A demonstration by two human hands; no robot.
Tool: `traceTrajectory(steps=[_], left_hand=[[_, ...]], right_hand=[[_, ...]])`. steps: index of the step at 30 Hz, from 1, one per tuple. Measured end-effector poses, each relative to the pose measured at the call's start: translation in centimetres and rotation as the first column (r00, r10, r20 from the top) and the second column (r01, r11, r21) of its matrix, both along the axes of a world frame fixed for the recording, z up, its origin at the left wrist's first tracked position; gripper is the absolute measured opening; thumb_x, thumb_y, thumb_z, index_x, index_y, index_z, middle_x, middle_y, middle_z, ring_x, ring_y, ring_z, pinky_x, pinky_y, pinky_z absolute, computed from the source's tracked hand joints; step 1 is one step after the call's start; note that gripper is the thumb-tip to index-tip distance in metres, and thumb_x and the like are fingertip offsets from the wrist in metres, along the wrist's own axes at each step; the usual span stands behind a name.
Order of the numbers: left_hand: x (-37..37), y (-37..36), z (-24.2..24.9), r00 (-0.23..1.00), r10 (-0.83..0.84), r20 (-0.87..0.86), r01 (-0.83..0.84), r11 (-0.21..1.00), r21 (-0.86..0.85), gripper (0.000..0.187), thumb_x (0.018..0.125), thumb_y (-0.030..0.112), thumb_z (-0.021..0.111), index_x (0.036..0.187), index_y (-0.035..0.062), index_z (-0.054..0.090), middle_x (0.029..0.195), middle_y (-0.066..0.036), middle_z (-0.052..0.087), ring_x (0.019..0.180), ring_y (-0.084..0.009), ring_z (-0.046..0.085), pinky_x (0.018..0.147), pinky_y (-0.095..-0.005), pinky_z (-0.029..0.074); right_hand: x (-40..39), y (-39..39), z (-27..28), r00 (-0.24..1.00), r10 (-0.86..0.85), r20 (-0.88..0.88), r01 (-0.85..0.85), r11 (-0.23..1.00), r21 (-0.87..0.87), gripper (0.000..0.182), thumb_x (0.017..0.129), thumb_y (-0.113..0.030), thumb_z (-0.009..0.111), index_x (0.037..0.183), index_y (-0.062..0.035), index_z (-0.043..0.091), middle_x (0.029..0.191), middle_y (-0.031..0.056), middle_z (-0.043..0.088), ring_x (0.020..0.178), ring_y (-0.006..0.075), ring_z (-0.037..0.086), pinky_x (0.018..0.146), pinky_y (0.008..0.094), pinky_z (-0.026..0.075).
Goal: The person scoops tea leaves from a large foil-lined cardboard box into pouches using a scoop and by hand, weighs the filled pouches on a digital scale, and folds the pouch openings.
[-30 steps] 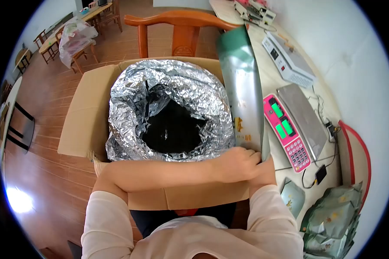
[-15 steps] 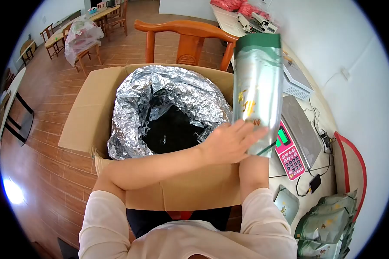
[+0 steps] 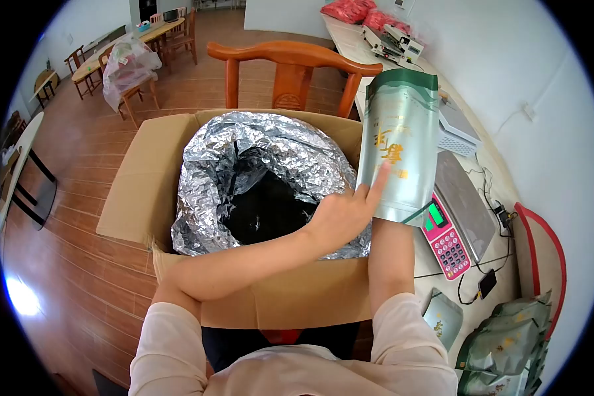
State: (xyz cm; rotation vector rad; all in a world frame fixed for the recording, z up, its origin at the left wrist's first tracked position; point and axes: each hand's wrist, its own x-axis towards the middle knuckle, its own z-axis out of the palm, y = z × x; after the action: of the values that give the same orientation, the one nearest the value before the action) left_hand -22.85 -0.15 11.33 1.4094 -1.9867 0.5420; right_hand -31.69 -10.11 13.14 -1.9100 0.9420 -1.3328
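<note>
A green-and-silver foil pouch (image 3: 402,142) with gold lettering stands upright in front of me, right of the carton. My right forearm (image 3: 392,261) runs up behind its lower end; the hand itself is hidden there, holding the pouch from the back. Reaching across the carton, my left hand (image 3: 348,210) has its index finger stretched out at the pouch's front, by the gold letters, and grips nothing. Below that arm, the cardboard box (image 3: 284,300) holds a crumpled silver foil liner (image 3: 201,178) with dark loose contents (image 3: 264,208) inside.
On the right-hand table are a pink scale (image 3: 450,247) with a metal platform, a small black device (image 3: 487,285) on a cable, a flat pouch (image 3: 443,318) and several green pouches (image 3: 501,343). A wooden chair (image 3: 290,76) stands beyond the box. Sealing machines (image 3: 393,43) sit farther back.
The pouch has turned its lettered face more toward me and sits slightly lower. My left hand has gone from spread fingers at its lower edge to one extended index finger. The view has shifted slightly.
</note>
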Motion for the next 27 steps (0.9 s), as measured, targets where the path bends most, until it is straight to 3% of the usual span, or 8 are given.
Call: traceTrajectory(steps=[7,17,19,22,23,24,25,27], left_hand=[[-0.2,0.5,0.2,0.951,-0.308,0.006,0.308,0.951,-0.039,0.066,0.079,0.011,0.052,0.142,0.0034,0.033,0.059,-0.002,0.047,0.045,-0.0131,0.051,0.038,-0.0277,0.041],[1.5,4.8,0.5,0.934,-0.317,0.166,0.345,0.92,-0.186,0.059,0.074,0.012,0.057,0.133,0.0135,0.049,0.054,0.002,0.042,0.044,-0.0118,0.049,0.037,-0.0264,0.04],[3.2,6.2,1.6,0.99,-0.103,0.097,0.119,0.979,-0.167,0.062,0.073,0.012,0.058,0.134,0.0194,0.049,0.051,0.002,0.041,0.043,-0.0131,0.049,0.039,-0.0278,0.04],[7.5,7.8,5.0,0.946,0.057,-0.32,-0.094,0.99,-0.101,0.056,0.069,-0.006,0.056,0.12,0.0164,0.062,0.068,-0.009,0.063,0.054,-0.0207,0.06,0.054,-0.0339,0.051],[9.2,7.8,5.1,0.885,-0.006,-0.465,-0.051,0.992,-0.111,0.052,0.076,-0.009,0.048,0.119,0.0168,0.063,0.082,-0.012,0.068,0.053,-0.0163,0.059,0.058,-0.0313,0.052],[9.6,9.9,7.6,0.73,0.164,-0.663,-0.035,0.978,0.204,0.05,0.081,-0.009,0.041,0.119,0.0154,0.063,0.099,-0.009,0.069,0.054,-0.0095,0.056,0.056,-0.0258,0.051],[10.9,10.3,7.7,0.647,0.064,-0.76,0.038,0.993,0.115,0.048,0.083,-0.007,0.036,0.118,0.0119,0.063,0.106,-0.006,0.068,0.057,-0.0052,0.054,0.055,-0.0206,0.048],[12.4,12.1,9.9,0.603,0.002,-0.798,0.053,0.998,0.043,0.041,0.084,-0.004,0.04,0.113,0.0119,0.065,0.094,-0.004,0.069,0.054,-0.0056,0.053,0.054,-0.0233,0.048]], right_hand=[[-1.5,-0.1,0.2,0.999,-0.044,0.0,0.044,0.999,0.008,0.017,0.086,-0.01,0.053,0.099,-0.002,0.059,0.091,0.0195,0.062,0.085,0.0358,0.059,0.073,0.0403,0.048],[0.1,3.3,1.1,0.993,0.049,-0.11,-0.062,0.991,-0.115,0.017,0.086,-0.011,0.053,0.098,-0.0021,0.06,0.091,0.0196,0.062,0.085,0.036,0.059,0.073,0.0403,0.048],[3.0,3.8,1.0,0.97,0.119,-0.212,-0.169,0.957,-0.237,0.017,0.086,-0.011,0.053,0.098,-0.0021,0.06,0.091,0.0196,0.062,0.085,0.036,0.059,0.073,0.0403,0.048],[6.9,6.5,0.2,0.914,0.196,-0.354,-0.354,0.813,-0.462,0.017,0.086,-0.011,0.053,0.098,-0.0021,0.06,0.091,0.0196,0.062,0.085,0.0361,0.059,0.073,0.0403,0.048],[7.1,8.8,1.6,0.89,0.255,-0.377,-0.416,0.794,-0.444,0.017,0.086,-0.011,0.053,0.098,-0.0021,0.06,0.091,0.0196,0.062,0.085,0.0361,0.059,0.073,0.0403,0.048],[6.2,12.1,6.4,0.778,0.423,-0.465,-0.475,0.88,0.006,0.022,0.087,-0.009,0.052,0.106,-0.0018,0.059,0.102,0.022,0.06,0.093,0.0362,0.058,0.079,0.0406,0.047],[6.0,13.9,6.3,0.876,0.336,-0.346,-0.468,0.766,-0.44,0.029,0.086,-0.006,0.05,0.114,-0.0012,0.057,0.101,0.0217,0.06,0.094,0.0365,0.058,0.082,0.0416,0.047],[4.0,16.4,9.1,0.807,0.472,-0.355,-0.59,0.634,-0.5,0.034,0.085,0.002,0.042,0.114,0.0024,0.059,0.11,0.0184,0.062,0.101,0.0304,0.06,0.089,0.0339,0.045]])
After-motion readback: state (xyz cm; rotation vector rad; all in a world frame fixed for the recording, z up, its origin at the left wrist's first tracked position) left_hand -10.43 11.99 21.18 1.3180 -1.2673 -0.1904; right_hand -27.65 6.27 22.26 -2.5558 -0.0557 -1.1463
